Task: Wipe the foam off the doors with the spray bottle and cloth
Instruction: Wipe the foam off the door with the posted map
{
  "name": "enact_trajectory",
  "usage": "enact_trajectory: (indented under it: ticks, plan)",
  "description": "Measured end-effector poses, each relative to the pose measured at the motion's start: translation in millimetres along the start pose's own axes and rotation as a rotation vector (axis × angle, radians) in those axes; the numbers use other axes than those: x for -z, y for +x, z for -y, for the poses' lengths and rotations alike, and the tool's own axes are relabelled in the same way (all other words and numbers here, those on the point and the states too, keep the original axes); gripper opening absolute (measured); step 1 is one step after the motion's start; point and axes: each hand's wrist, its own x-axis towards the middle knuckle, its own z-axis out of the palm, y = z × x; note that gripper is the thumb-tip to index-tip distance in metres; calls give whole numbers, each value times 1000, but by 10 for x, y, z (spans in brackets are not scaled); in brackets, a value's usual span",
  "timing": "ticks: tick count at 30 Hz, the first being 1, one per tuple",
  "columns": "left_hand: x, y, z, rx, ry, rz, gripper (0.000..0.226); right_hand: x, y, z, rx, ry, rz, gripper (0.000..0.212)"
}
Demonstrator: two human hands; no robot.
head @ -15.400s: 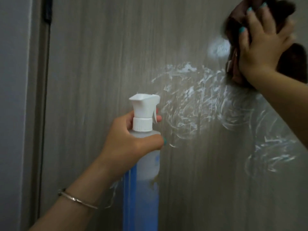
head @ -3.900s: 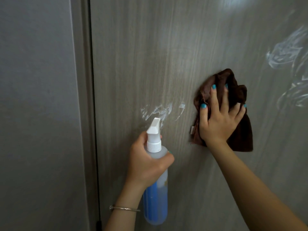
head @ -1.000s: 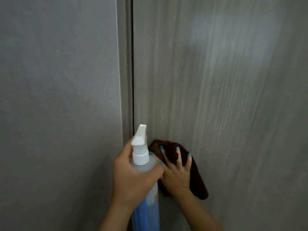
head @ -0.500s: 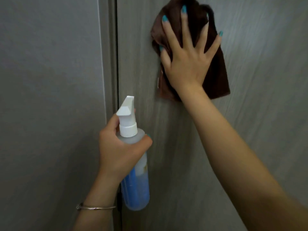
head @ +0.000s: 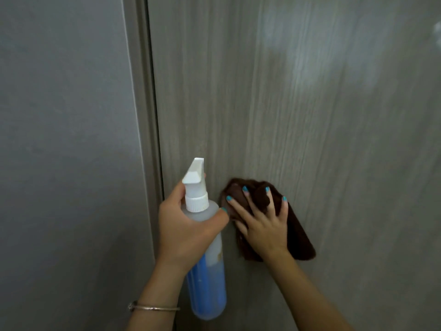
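The right hand (head: 265, 225), fingers spread flat on the dark brown cloth (head: 296, 235), has dropped from high on the grey wood-grain door (head: 310, 115) — now beside the left hand (head: 186, 230) gripping the blue-liquid spray bottle (head: 207, 271).

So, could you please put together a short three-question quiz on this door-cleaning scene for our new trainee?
1. True or false: the left hand grips the spray bottle by its neck.
2. Multiple choice: the right hand is (A) hanging idle, (B) pressing the brown cloth flat against the door with spread fingers, (C) pulling the trigger.
3. Fill in: the liquid in the lower part of the bottle is ____.

Key: 1 true; 2 B; 3 blue.
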Motion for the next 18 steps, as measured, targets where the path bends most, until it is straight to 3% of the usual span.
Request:
enact_trajectory:
  ticks: [7, 10, 13, 18]
  plan:
    - [-106, 181, -292, -94, -43, -25, 41, 676, 1860, -928, -186, -47, -200, 53]
    - [-210, 330, -426, -131, -42, 9, 42, 967, 2404, -1299, -246, -25, -113, 56]
    - [-320, 490, -528, -134, -51, 1, 46, 1062, 2449, -1344, -342, -13, -52, 58]
    - [-318, 509, -557, -148, -60, -38, 50, 710, 1678, -985, -435, -42, -168, 53]
